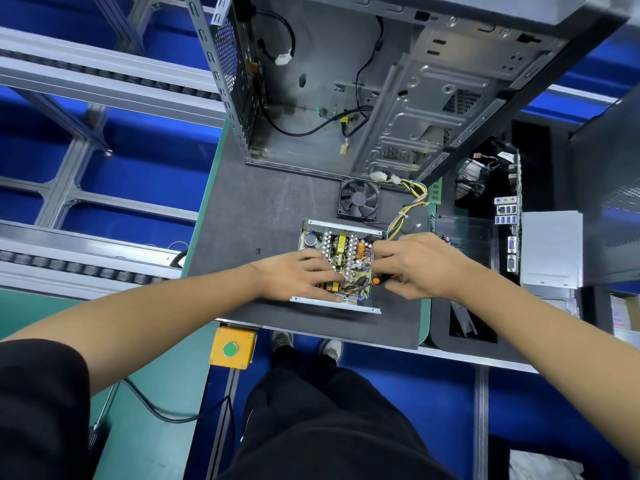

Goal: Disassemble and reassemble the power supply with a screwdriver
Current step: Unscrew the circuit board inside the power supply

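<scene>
The power supply (337, 237) lies open on the grey mat, its circuit board with coils and capacitors showing inside the metal tray. My left hand (298, 275) rests on the board's near left part, fingers spread over the components. My right hand (420, 263) is at the tray's right edge, closed around a screwdriver (382, 279) with an orange and black handle; its tip is hidden. A bundle of coloured wires (410, 206) runs from the supply's far right corner. A small black screw (258, 251) lies on the mat to the left.
A black fan (358, 200) lies just beyond the supply. An open computer case (381, 98) stands at the back of the mat (249, 202). A motherboard (509, 209) and a silver box (550, 247) sit to the right. A yellow button box (232, 348) hangs on the near edge.
</scene>
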